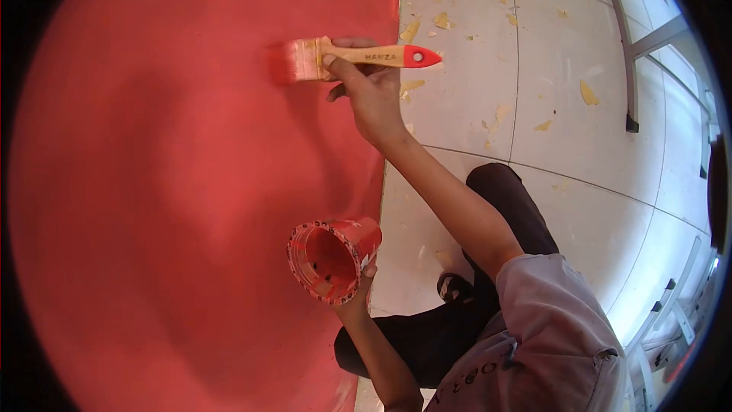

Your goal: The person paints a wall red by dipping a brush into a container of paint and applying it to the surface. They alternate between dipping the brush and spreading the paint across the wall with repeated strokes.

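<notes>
My right hand (370, 96) is closed around a flat paintbrush (374, 57) with a wooden handle and a red handle end. Its bristles are coated in red and point left against the red painted wall (168, 145); the tips blend into the paint, so exact contact is hard to judge. Lower down, my left hand (357, 301) grips a red paint container (369, 235) from below and behind. The container is tilted with its mouth facing me, showing red paint smears on the inside and dark specks near the bottom. Most left fingers are hidden behind it.
Pale floor tiles (457, 118) run along the wall's edge, with several yellowish flakes (588, 93) scattered over them. A metal stand leg (627, 69) rests at the upper right, and more metal frames (671, 305) stand at the far right. My bent knees are close to the container.
</notes>
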Motion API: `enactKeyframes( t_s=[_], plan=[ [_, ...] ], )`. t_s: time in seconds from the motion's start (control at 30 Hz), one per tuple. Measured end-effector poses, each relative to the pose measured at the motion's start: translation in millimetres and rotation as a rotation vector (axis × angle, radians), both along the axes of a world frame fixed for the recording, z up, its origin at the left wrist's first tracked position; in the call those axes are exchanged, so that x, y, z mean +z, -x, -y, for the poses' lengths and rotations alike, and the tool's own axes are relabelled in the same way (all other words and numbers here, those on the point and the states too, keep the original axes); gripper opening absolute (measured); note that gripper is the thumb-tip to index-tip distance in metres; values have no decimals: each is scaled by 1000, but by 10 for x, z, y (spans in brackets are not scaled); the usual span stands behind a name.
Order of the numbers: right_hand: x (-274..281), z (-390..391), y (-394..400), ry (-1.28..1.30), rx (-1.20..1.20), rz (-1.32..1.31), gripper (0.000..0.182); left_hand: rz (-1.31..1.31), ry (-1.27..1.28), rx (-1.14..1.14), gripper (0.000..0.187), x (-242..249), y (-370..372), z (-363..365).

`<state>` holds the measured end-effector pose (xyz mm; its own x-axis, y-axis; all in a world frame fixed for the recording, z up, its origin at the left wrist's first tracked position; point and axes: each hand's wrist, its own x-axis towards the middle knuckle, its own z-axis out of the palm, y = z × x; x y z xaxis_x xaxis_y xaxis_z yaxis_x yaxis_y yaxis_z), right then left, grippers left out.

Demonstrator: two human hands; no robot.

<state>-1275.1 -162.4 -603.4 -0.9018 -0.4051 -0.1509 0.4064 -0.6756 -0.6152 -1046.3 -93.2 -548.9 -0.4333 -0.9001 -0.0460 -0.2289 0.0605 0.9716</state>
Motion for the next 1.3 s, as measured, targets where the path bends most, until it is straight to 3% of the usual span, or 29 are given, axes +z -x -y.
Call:
enactKeyframes(
  t_s=[0.07,0.17,0.23,0.33,0.47,0.53,0.6,0.73,0.77,0.83,0.9,0.97,1.07,1.17,1.3],
  plan=[
    [46,-99,-59,84,43,103,25,-21,44,-9,87,-36,-3,38],
    [-1084,11,-357,-159,58,235,29,-194,-62,56,86,118,181,-78],
    [-1623,-91,-451,-392,-27,197,27,-17,42,10,86,54,14,-16],
    [-1300,-149,-465,-467,-69,61,22,47,78,-27,86,158,43,-3],
    [-89,-78,-347,-44,-23,71,24,-103,43,-6,90,94,194,54],
    [203,-178,-252,101,22,115,25,-99,146,19,92,-52,147,119],
    [-137,-153,-243,44,47,165,24,-72,210,33,95,-74,129,139],
    [-1591,-55,-288,-345,-51,154,24,-52,216,37,98,-131,68,165],
    [-1580,-63,-274,-395,-52,109,24,-39,233,41,98,-157,6,172],
    [-1447,-104,-178,-499,-58,15,24,-14,252,28,98,-157,-1,160],
    [-1099,140,-175,-391,-98,-175,24,22,212,14,98,-123,1,136],
    [-89,5,-107,-115,1,-75,22,60,119,-2,98,-121,-62,153],
    [494,-113,5,229,66,2,21,0,104,54,94,-120,-55,127],
    [-125,155,0,60,66,94,22,-152,230,52,87,74,262,54],
    [-1358,-33,58,-351,-27,77,26,-18,329,-37,78,136,226,108]
  ],
)
